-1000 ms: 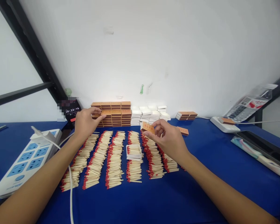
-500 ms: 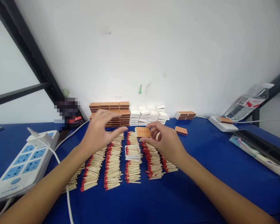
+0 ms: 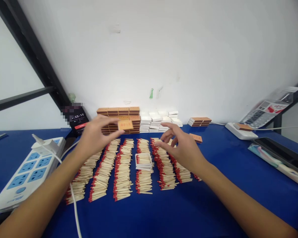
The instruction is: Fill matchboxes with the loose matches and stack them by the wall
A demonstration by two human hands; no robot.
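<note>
An orange matchbox (image 3: 125, 125) is pinched between the thumb and fingers of my left hand (image 3: 96, 135), in front of the stacked brown matchboxes (image 3: 113, 111). My right hand (image 3: 180, 143) hovers over the matches on the right, fingers apart and holding nothing. Between and below the hands, a white tray (image 3: 143, 167) with matches in it rests on one of several rows of red-tipped matches (image 3: 122, 168). White trays (image 3: 149, 121) are piled beside the brown stack, against the wall.
On the left lie a power strip (image 3: 31, 172) with a white cable and a phone (image 3: 78, 119). To the right are more matchboxes (image 3: 200, 121), one behind my right hand, a white adapter (image 3: 240, 131), a plastic bottle (image 3: 268, 107) and a black tray (image 3: 280, 155) on the blue table (image 3: 149, 218).
The orange matchbox has passed from my right hand to my left, which has closed on it and moved it left. My right hand has opened. The view has shifted slightly.
</note>
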